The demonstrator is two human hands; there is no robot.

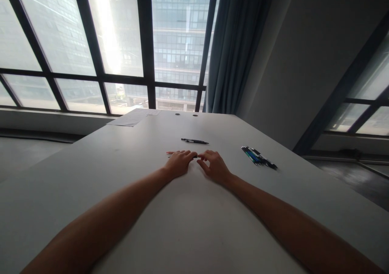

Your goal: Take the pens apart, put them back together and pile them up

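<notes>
My left hand [181, 163] lies low over the white table [188, 225], its fingers curled round a slim pen-like object. A thin orange end [170, 153] sticks out on its left side, and a short dark end [195, 157] shows by the thumb. Facing it, my right hand [214, 165] has bent fingers, with thumb and forefinger tips close together at that dark end. What they pinch, if anything, is too small to make out. Just beyond both hands lies a black pen [195, 141]. A tiny dark piece [169, 157] rests beside my left hand.
Several pens [258, 157], black, blue and green, lie in a loose bunch to the right. Paper sheets [129, 119] lie at the far left of the table. Two dark round discs [178, 114] sit near the far edge, before the window and a blue curtain [231, 51].
</notes>
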